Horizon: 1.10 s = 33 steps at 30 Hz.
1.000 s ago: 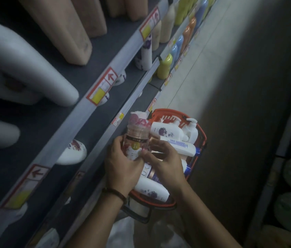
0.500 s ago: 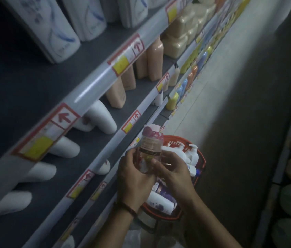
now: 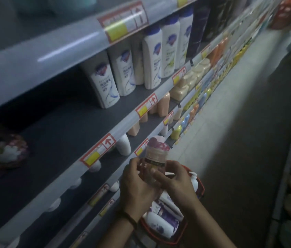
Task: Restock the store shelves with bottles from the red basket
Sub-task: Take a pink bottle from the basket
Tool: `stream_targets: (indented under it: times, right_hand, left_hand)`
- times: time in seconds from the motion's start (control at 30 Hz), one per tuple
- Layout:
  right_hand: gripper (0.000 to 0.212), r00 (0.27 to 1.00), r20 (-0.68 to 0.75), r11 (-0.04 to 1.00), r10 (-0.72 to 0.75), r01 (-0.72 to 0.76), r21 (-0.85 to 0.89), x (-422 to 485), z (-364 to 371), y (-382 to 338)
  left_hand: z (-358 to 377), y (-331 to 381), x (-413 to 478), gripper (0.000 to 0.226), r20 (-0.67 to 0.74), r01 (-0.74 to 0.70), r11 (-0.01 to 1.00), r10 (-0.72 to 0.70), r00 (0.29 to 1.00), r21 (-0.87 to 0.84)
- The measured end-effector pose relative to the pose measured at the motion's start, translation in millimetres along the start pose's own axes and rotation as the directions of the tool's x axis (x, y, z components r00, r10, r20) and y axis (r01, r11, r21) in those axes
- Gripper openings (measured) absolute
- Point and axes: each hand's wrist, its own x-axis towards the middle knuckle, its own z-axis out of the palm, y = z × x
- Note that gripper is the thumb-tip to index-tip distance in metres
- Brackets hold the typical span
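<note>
I hold a clear pinkish bottle with a pink cap (image 3: 156, 154) upright in both hands, just in front of the shelf edges. My left hand (image 3: 135, 185) grips its left side and my right hand (image 3: 175, 179) grips its right side with the thumb across the front. Below my hands sits the red basket (image 3: 201, 189), mostly hidden, with several white and purple bottles (image 3: 160, 224) lying in it.
Grey shelves (image 3: 60, 138) run along the left with red-and-yellow price tags. White bottles with blue caps (image 3: 152, 61) stand on an upper shelf, peach bottles (image 3: 163, 104) lower down. A flowered pack (image 3: 7, 153) lies far left. The tiled aisle floor (image 3: 239, 122) stretches right.
The bottle has risen from the basket with both hands on it. My view has tilted up, bringing higher shelves and the white blue-capped bottles into sight.
</note>
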Motion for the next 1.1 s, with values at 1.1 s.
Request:
stream_targets:
  times: [1.1]
  right_hand:
    - [0.057,0.874,0.36,0.91,-0.326,0.393,-0.13,-38,123,-148]
  left_hand:
    - [-164,53,-45,0.061,-0.446,-0.009,0.998,-0.017,0.895,-0.056]
